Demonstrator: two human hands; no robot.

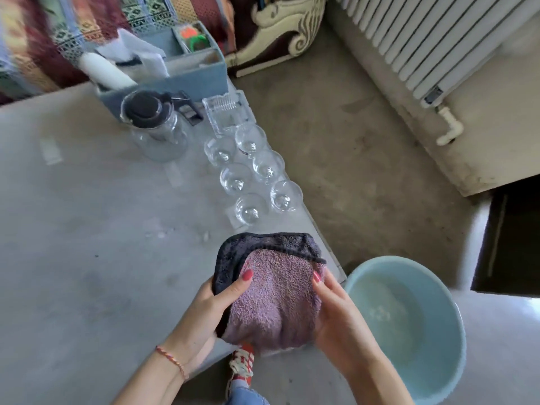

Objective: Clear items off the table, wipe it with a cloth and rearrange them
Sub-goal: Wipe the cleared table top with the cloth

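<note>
A folded cloth, pink on one side and dark grey on the other, is held over the near right corner of the grey table. My left hand grips its left edge with the thumb on top. My right hand grips its right edge. On the table stand several clear glasses in two rows along the right edge, a glass jug with a black lid, a clear plastic box and a blue organiser box holding papers and small items.
A light blue basin with water sits on the floor to the right of the table. A white radiator lines the far right wall. A patterned sofa stands behind the table. A shoe shows below the cloth.
</note>
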